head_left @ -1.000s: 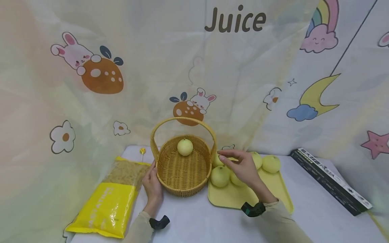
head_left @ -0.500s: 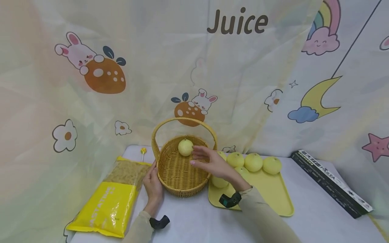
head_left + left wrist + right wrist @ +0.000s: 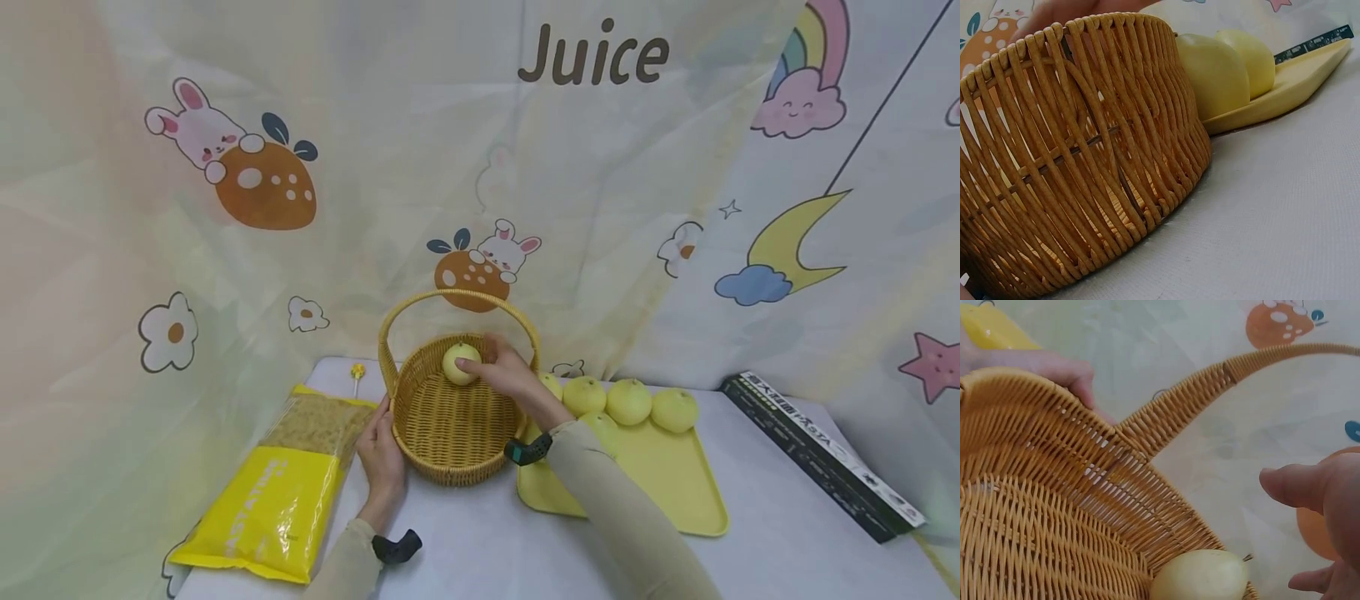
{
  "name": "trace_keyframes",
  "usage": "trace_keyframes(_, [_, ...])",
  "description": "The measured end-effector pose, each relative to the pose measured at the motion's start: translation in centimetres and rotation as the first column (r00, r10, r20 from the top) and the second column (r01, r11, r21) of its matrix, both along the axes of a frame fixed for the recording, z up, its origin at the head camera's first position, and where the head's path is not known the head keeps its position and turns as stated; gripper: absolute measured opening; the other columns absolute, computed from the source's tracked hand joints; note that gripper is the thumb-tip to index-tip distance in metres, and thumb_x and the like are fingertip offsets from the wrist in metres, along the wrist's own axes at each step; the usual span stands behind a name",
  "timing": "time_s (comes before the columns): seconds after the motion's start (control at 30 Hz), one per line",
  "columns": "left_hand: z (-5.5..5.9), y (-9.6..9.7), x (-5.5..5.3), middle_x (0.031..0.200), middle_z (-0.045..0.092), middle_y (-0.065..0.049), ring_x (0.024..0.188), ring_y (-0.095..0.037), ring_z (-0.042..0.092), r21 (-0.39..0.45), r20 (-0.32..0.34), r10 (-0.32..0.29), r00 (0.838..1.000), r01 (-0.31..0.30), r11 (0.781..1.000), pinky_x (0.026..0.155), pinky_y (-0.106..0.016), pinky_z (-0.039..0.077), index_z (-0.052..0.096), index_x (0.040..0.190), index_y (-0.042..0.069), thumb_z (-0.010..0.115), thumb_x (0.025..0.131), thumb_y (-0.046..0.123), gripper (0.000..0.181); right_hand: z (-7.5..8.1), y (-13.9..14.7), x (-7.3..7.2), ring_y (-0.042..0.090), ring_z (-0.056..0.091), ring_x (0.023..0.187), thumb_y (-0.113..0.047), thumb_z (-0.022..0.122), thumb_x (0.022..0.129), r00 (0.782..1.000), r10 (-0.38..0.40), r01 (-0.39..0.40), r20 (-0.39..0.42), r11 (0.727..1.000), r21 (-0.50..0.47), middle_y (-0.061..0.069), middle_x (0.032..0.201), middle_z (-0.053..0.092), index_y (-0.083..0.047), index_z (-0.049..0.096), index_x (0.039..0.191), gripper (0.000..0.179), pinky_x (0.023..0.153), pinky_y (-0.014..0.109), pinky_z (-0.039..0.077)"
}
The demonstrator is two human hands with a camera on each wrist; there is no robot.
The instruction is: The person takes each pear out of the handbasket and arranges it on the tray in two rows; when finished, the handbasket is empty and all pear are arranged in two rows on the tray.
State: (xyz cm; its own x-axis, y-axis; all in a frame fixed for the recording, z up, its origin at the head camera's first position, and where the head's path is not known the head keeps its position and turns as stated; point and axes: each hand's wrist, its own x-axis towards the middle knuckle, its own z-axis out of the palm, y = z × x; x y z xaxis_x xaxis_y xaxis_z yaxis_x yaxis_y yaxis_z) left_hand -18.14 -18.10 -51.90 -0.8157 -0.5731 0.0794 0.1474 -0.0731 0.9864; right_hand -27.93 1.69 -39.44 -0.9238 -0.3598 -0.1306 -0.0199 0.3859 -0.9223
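A round wicker basket (image 3: 457,417) with a tall arched handle stands at the table's middle, with one pale yellow-green pear (image 3: 459,367) at its back inside. My right hand (image 3: 506,367) reaches in over the basket, thumb overlapping the pear in the head view. The right wrist view shows that thumb (image 3: 1294,487) and a finger spread apart, close beside the pear (image 3: 1200,578). My left hand (image 3: 382,454) rests against the basket's outer left side, fingers extended up toward the handle's base. In the left wrist view the basket's wall (image 3: 1079,137) hides most of what lies behind it.
A yellow tray (image 3: 660,492) right of the basket bears several more pears (image 3: 628,402). Left of the basket lies a yellow pasta bag (image 3: 281,500), with a yellow lollipop (image 3: 358,371) behind it. A long black pasta box (image 3: 821,454) lies at far right. A printed curtain (image 3: 360,167) hangs behind.
My right hand has moved left from above the tray's pears into the basket, up to the pear there. My left hand stays at the basket's side. The head view has shifted slightly.
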Motion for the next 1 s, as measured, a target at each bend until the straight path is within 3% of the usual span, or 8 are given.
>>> trace_keyframes(0.2, [0.0,0.1,-0.1,0.161,0.053,-0.002,0.149,-0.022,0.051,-0.024,-0.008,0.006,1.000,-0.006,1.000,0.118,-0.020,0.047,0.054,0.156,0.018,0.038,0.113,0.022,0.046,-0.8,-1.2,-1.3,0.037,0.026,0.161,-0.045,0.075,0.097,0.997,-0.049,0.051,0.065,0.998,-0.037,0.016,0.175,0.023,-0.008,0.022,0.168,0.097,0.131,0.057,0.033])
trace_keyframes(0.47, [0.0,0.0,-0.1,0.162,0.052,-0.001,0.150,-0.022,0.050,-0.033,-0.006,0.008,1.000,-0.008,0.999,0.118,-0.020,0.046,0.053,0.156,0.018,0.038,0.113,0.022,0.046,-2.8,-2.4,-2.4,0.042,0.030,0.158,-0.033,0.076,0.097,0.994,-0.089,0.097,0.067,0.989,-0.116,0.024,0.171,0.029,-0.001,0.025,0.166,0.092,0.129,0.058,0.037])
trace_keyframes(0.73, [0.1,-0.1,-0.1,0.162,0.052,-0.001,0.150,-0.022,0.049,-0.050,0.020,0.022,1.000,-0.021,0.999,0.118,-0.018,0.045,0.053,0.156,0.017,0.038,0.113,0.023,0.047,-4.3,-3.0,-3.2,0.037,0.051,0.141,-0.036,0.080,0.094,0.989,-0.118,0.122,0.087,0.992,-0.042,0.018,0.160,0.046,-0.006,0.037,0.162,0.086,0.116,0.050,0.051])
trace_keyframes(1.0, [0.1,0.1,-0.1,0.162,0.051,-0.001,0.150,-0.022,0.050,-0.047,0.012,0.015,1.000,-0.014,0.999,0.119,-0.022,0.046,0.053,0.156,0.018,0.037,0.113,0.023,0.046,-4.5,-2.9,-3.9,0.031,0.058,0.112,-0.034,0.086,0.089,0.993,-0.073,0.082,0.097,0.992,-0.091,0.023,0.145,0.053,0.000,0.044,0.154,0.084,0.100,0.049,0.056])
